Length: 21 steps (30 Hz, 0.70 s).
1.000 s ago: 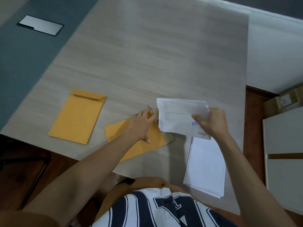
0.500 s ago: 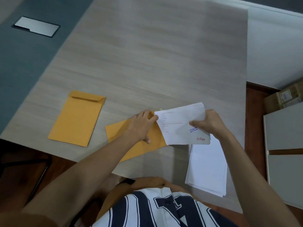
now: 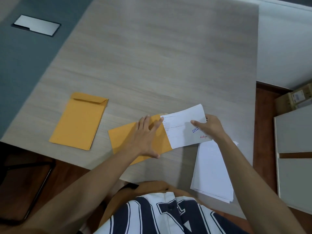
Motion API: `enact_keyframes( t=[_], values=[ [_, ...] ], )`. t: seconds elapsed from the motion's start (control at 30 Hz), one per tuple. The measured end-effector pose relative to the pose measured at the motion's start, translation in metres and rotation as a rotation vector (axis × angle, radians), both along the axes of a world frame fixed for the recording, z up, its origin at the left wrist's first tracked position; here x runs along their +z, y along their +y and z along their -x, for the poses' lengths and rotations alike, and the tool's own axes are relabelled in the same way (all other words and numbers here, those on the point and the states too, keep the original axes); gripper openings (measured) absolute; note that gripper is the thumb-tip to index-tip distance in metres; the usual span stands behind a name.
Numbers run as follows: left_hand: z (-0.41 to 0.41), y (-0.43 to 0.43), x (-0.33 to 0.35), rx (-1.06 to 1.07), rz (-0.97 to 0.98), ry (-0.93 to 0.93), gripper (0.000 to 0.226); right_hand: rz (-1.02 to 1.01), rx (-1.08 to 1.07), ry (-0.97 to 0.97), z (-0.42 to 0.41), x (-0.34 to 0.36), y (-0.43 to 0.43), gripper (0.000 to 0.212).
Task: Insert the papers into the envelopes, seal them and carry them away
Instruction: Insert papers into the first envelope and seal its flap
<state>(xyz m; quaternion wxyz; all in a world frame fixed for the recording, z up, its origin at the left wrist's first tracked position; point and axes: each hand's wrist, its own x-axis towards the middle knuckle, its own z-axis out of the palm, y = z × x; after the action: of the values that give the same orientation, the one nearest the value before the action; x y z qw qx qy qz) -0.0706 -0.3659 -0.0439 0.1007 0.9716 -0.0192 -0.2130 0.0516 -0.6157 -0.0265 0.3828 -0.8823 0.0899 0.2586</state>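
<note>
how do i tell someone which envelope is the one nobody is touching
Start at the pale wood table and go to its near left corner. The free envelope lies there alone, flap folded down; the other envelope, nearer the middle, lies under the left hand.

Two envelopes and two lots of paper lie along the near edge of the table [image 3: 160,65].

The spare envelope [image 3: 79,121] lies flat at the left, apart from the rest. To its right the second envelope [image 3: 125,141] lies slanted, with the left hand [image 3: 146,137] resting flat on it. The sheets [image 3: 182,127] overlap that envelope's right end, and the right hand [image 3: 209,127] pinches their far right edge. The stack [image 3: 214,171] lies just nearer than the sheets, at the table's right near corner. A cabinet [image 3: 295,149] stands right of the table, a box [image 3: 295,97] behind it, and a floor plate [image 3: 36,25] lies far left.
</note>
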Motion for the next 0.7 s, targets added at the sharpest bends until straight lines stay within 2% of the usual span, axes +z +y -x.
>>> enact_keyframes(
  t=[0.1, 0.37, 0.7],
  values=[
    [-0.001, -0.003, -0.002, 0.004, -0.029, -0.033, 0.154, 0.028, 0.019, 0.024, 0.004, -0.007, -0.001, 0.022],
    [-0.002, -0.008, 0.001, -0.080, 0.005, -0.086, 0.150, -0.129, 0.083, 0.079, 0.019, -0.007, 0.027, 0.032],
    [0.001, -0.003, 0.001, -0.067, -0.057, -0.096, 0.151, -0.076, 0.099, 0.016, 0.038, -0.004, 0.050, 0.021]
  ],
)
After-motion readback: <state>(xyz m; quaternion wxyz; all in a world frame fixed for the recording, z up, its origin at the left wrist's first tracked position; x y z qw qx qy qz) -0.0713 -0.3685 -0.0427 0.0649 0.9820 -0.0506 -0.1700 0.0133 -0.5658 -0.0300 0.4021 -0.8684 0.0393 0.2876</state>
